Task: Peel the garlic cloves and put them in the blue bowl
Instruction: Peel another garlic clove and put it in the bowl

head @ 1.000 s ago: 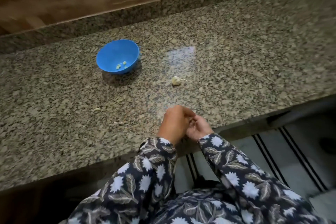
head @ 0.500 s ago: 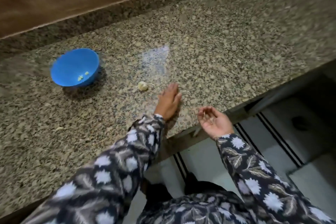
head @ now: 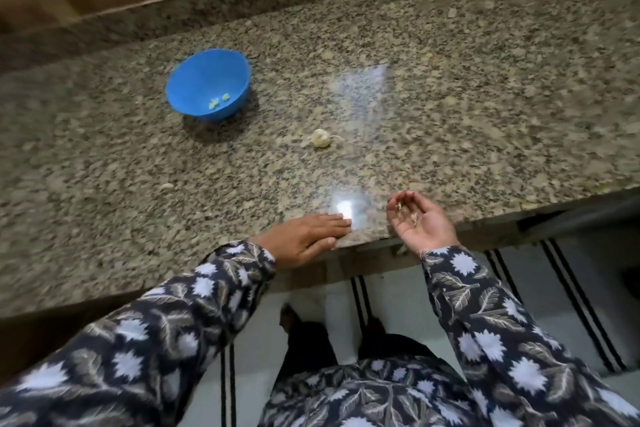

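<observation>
The speckled granite countertop (head: pixel 450 97) runs from a raised ledge at its back edge to the front edge. The blue bowl (head: pixel 201 80) stands on the back left part. A garlic bulb (head: pixel 320 138) with a thin stem lies alone near the middle, right of the bowl and nearer the front edge, apart from it. A small pale scrap (head: pixel 167 186) lies further left and forward. At the front edge the left hand (head: pixel 304 239) lies flat, fingers straight, fingertips beside a bright reflection.
</observation>
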The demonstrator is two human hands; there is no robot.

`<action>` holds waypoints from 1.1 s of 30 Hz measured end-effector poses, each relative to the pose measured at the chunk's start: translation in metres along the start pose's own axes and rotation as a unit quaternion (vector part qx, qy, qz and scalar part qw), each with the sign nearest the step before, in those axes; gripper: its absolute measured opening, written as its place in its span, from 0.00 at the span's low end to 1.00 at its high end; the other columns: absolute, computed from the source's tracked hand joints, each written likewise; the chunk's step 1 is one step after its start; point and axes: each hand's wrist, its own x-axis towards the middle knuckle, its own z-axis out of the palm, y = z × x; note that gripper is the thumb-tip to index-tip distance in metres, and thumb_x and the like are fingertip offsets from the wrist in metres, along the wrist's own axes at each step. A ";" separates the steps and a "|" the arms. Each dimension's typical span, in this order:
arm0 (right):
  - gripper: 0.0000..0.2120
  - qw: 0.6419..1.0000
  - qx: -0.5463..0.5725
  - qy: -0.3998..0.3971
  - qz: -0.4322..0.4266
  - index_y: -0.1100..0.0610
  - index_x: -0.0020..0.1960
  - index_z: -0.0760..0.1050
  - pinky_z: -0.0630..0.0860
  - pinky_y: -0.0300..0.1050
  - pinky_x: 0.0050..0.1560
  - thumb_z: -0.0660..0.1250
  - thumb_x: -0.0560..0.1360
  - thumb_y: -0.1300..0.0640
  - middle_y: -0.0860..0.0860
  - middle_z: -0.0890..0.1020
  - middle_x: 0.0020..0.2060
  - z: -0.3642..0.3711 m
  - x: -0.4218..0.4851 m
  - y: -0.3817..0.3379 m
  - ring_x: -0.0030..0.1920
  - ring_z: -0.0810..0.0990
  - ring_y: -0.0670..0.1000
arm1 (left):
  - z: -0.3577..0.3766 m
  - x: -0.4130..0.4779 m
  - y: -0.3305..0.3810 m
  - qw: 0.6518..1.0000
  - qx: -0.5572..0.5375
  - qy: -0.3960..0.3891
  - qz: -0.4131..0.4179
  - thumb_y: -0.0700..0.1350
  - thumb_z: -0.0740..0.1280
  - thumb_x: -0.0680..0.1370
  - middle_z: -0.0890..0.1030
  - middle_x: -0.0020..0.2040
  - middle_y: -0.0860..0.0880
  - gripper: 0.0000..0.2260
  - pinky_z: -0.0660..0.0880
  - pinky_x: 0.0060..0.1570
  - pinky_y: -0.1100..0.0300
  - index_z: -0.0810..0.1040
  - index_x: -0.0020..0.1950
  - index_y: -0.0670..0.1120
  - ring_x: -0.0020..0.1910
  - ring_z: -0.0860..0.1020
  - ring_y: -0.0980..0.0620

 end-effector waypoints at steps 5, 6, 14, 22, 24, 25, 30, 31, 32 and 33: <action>0.14 0.997 -0.045 -0.019 0.061 0.62 0.36 0.71 0.80 0.42 0.33 0.57 0.79 0.59 0.55 0.76 0.31 0.012 0.012 0.038 0.37 0.75 0.50 | -0.003 -0.094 -0.036 0.996 0.041 0.056 -0.053 0.52 0.51 0.83 0.74 0.67 0.45 0.21 0.65 0.68 0.54 0.74 0.66 0.40 0.69 0.69 0.49; 0.14 0.996 -0.051 -0.021 0.066 0.62 0.36 0.70 0.80 0.43 0.32 0.57 0.79 0.59 0.55 0.76 0.33 0.013 0.014 0.047 0.38 0.75 0.50 | -0.005 -0.112 -0.041 0.995 0.044 0.062 -0.071 0.52 0.51 0.83 0.73 0.68 0.46 0.21 0.65 0.68 0.55 0.73 0.67 0.42 0.70 0.68 0.51; 0.14 0.995 -0.091 -0.018 0.047 0.61 0.36 0.70 0.80 0.42 0.31 0.56 0.79 0.59 0.55 0.75 0.36 0.026 0.014 0.104 0.38 0.75 0.50 | -0.032 -0.219 -0.085 0.973 0.105 0.136 -0.157 0.56 0.50 0.82 0.64 0.74 0.48 0.24 0.53 0.73 0.59 0.61 0.75 0.46 0.74 0.58 0.56; 0.10 0.995 -0.078 -0.032 -0.045 0.63 0.31 0.76 0.81 0.44 0.38 0.78 0.58 0.66 0.55 0.78 0.32 0.024 0.001 0.147 0.33 0.80 0.51 | -0.064 -0.298 -0.140 0.973 0.209 -0.094 -0.012 0.61 0.56 0.78 0.48 0.78 0.51 0.35 0.42 0.74 0.57 0.45 0.78 0.48 0.76 0.47 0.53; 0.08 0.996 -0.056 -0.014 -0.074 0.63 0.28 0.76 0.81 0.44 0.36 0.74 0.61 0.65 0.55 0.79 0.31 0.015 0.000 0.158 0.32 0.81 0.51 | -0.063 -0.272 -0.145 0.966 0.214 -0.138 0.036 0.64 0.54 0.77 0.43 0.78 0.52 0.37 0.39 0.74 0.56 0.40 0.77 0.49 0.76 0.43 0.54; 0.11 0.995 -0.045 0.005 -0.090 0.63 0.29 0.76 0.81 0.43 0.34 0.68 0.69 0.63 0.54 0.78 0.31 0.011 -0.001 0.165 0.33 0.80 0.51 | -0.059 -0.252 -0.147 0.962 0.218 -0.153 0.059 0.66 0.52 0.77 0.41 0.78 0.51 0.37 0.37 0.74 0.56 0.39 0.77 0.49 0.76 0.41 0.54; 0.20 0.990 -0.010 0.021 -0.138 0.62 0.25 0.76 0.81 0.42 0.34 0.61 0.75 0.60 0.54 0.78 0.27 0.001 -0.014 0.192 0.29 0.81 0.50 | -0.052 -0.179 -0.133 0.957 0.225 -0.121 0.135 0.66 0.46 0.76 0.41 0.77 0.49 0.35 0.37 0.74 0.55 0.38 0.76 0.49 0.76 0.39 0.55; 0.19 0.989 -0.009 0.020 -0.147 0.62 0.26 0.75 0.81 0.42 0.35 0.62 0.74 0.60 0.53 0.78 0.27 0.000 -0.017 0.195 0.29 0.82 0.50 | -0.052 -0.179 -0.133 0.966 0.207 -0.095 0.120 0.67 0.43 0.77 0.42 0.77 0.48 0.35 0.39 0.74 0.54 0.39 0.76 0.49 0.76 0.40 0.55; 0.18 0.988 -0.003 0.020 -0.155 0.62 0.26 0.75 0.81 0.42 0.34 0.62 0.74 0.60 0.53 0.78 0.27 0.000 -0.020 0.198 0.30 0.82 0.50 | -0.053 -0.181 -0.135 0.979 0.178 -0.057 0.084 0.67 0.40 0.76 0.42 0.77 0.48 0.35 0.41 0.75 0.53 0.39 0.77 0.48 0.76 0.41 0.55; 0.18 0.986 0.010 0.021 -0.163 0.62 0.28 0.75 0.80 0.42 0.34 0.61 0.76 0.60 0.53 0.78 0.27 -0.002 -0.021 0.200 0.30 0.81 0.50 | -0.052 -0.185 -0.137 0.988 0.148 -0.013 0.031 0.68 0.38 0.76 0.41 0.77 0.47 0.36 0.43 0.75 0.52 0.38 0.77 0.47 0.76 0.41 0.55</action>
